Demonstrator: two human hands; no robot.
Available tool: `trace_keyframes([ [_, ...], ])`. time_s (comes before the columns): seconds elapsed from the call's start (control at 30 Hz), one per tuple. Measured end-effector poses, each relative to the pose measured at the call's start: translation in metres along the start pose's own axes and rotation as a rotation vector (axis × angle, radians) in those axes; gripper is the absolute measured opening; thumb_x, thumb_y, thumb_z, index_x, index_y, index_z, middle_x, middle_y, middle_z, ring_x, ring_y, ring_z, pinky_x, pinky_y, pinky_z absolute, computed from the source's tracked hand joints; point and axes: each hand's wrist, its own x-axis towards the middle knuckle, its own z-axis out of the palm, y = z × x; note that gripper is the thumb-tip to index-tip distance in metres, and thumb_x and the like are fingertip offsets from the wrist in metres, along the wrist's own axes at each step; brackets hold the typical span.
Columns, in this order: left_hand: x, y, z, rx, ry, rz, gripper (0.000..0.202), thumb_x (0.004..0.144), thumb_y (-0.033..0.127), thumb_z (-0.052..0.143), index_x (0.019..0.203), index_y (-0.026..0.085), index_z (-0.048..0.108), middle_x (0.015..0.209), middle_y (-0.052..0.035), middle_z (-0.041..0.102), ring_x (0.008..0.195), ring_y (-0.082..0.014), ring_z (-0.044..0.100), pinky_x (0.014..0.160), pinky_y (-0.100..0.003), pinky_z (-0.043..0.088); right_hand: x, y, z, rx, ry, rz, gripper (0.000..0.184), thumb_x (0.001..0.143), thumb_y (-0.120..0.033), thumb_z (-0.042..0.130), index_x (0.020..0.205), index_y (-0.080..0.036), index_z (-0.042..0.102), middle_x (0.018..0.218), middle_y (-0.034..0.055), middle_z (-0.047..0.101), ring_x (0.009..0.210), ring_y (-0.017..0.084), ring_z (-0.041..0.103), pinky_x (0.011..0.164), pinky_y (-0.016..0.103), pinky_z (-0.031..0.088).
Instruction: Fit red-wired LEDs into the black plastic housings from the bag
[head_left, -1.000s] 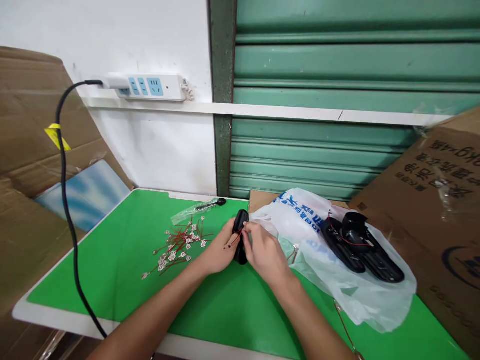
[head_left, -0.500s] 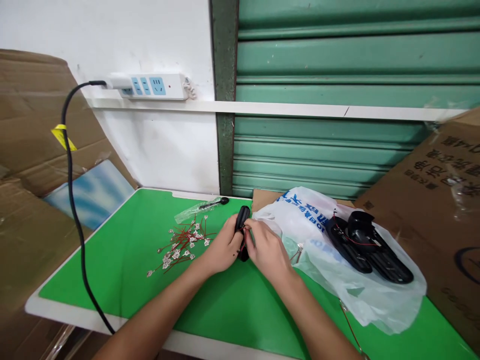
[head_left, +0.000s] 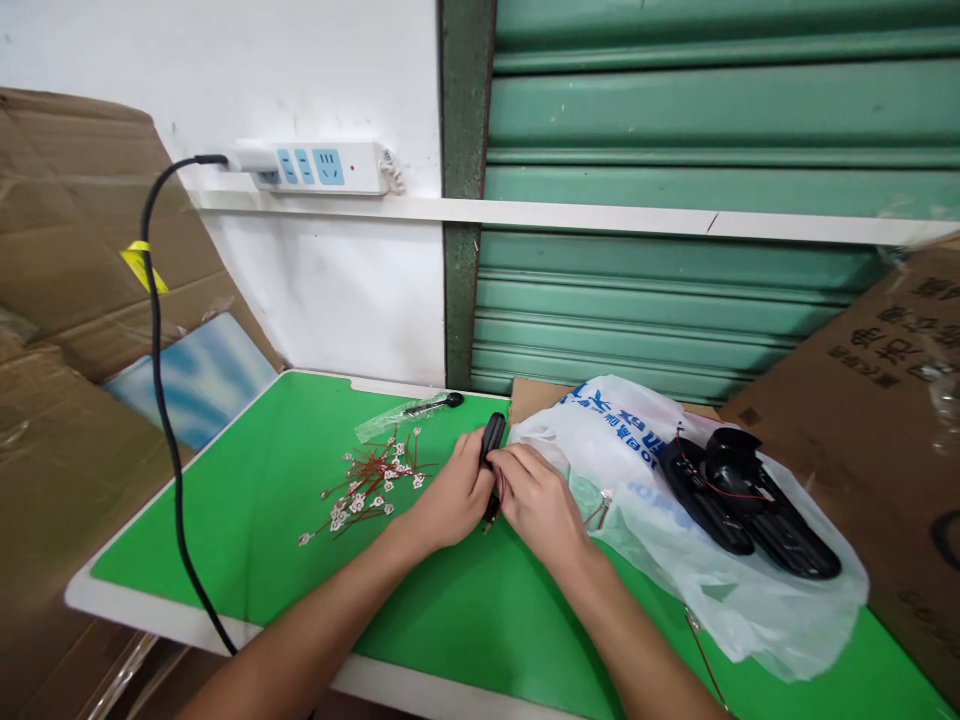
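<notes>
My left hand is wrapped round a narrow black plastic housing, held upright and slightly tilted above the green table mat. Against the housing's right side, my right hand is closed in a pinch on a thin red wire, mostly hidden by the fingers. What lies inside the housing cannot be seen. Left of my hands is a loose pile of small round silvery discs with red wires. To the right, several similar black housings lie on a white plastic bag, a red wire running across them.
Behind the pile lies a small black-headed item in a clear sleeve. A black cable hangs from the wall power strip past the table's left edge. Cardboard boxes flank both sides; a green shutter stands behind.
The view has shifted slightly, moving the scene right. My right fingertips have closed in tighter against the housing, and less red wire shows between my hands. The housing tilts a little more.
</notes>
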Motion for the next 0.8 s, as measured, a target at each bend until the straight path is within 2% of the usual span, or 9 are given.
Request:
trace_keyframes([
  [0.17,0.003,0.006,-0.006,-0.101,-0.001,-0.003,0.041,0.099,0.021,0.031,0.136,0.009,0.042,0.132,-0.0164,0.049,0.125,-0.0215,0.045,0.119,-0.041,0.031,0.005,0.001,-0.001,0.076,0.12,0.049,0.018,0.097,-0.007,0.051,0.11,-0.015,0.06,0.092,0.0071,0.068,0.084,0.018,0.065,0.078,0.031,0.052],
  [0.27,0.004,0.011,-0.012,-0.172,-0.013,-0.022,0.044,0.1,0.023,0.031,0.139,0.007,0.039,0.137,-0.0175,0.048,0.127,-0.0198,0.045,0.119,-0.038,0.031,0.007,0.0,-0.002,0.149,0.192,0.103,0.014,0.095,-0.01,0.057,0.107,-0.017,0.06,0.095,0.0058,0.069,0.088,0.018,0.065,0.081,0.03,0.052],
  [0.37,0.005,0.012,-0.015,-0.173,-0.04,-0.011,0.043,0.1,0.025,0.031,0.137,0.007,0.041,0.137,-0.0176,0.049,0.126,-0.0197,0.047,0.118,-0.037,0.033,0.006,-0.001,-0.006,0.166,0.146,0.158,0.008,0.096,-0.014,0.056,0.098,-0.018,0.062,0.091,0.0055,0.067,0.087,0.018,0.063,0.079,0.031,0.051],
  [0.5,0.003,0.009,-0.016,-0.152,-0.097,-0.004,0.042,0.1,0.024,0.032,0.139,0.008,0.041,0.139,-0.0172,0.049,0.128,-0.0203,0.047,0.12,-0.038,0.031,0.003,-0.004,-0.009,0.106,0.059,0.163,0.014,0.098,-0.015,0.049,0.094,-0.017,0.063,0.089,0.0072,0.065,0.084,0.019,0.061,0.077,0.032,0.049],
  [0.67,0.001,0.007,-0.012,-0.121,-0.113,0.057,0.045,0.101,0.024,0.031,0.143,0.008,0.038,0.143,-0.0176,0.046,0.134,-0.0212,0.043,0.123,-0.038,0.027,0.001,-0.009,-0.01,0.01,0.05,0.157,0.018,0.099,-0.015,0.047,0.093,-0.017,0.063,0.086,0.0078,0.065,0.081,0.02,0.059,0.075,0.032,0.047],
  [0.8,0.002,0.012,-0.014,-0.145,-0.134,-0.01,0.049,0.1,0.024,0.031,0.146,0.008,0.037,0.143,-0.0172,0.046,0.133,-0.0215,0.043,0.123,-0.038,0.026,0.003,-0.008,-0.015,0.069,0.046,0.179,0.015,0.097,-0.014,0.049,0.09,-0.017,0.062,0.084,0.0064,0.063,0.08,0.019,0.058,0.073,0.031,0.046],
])
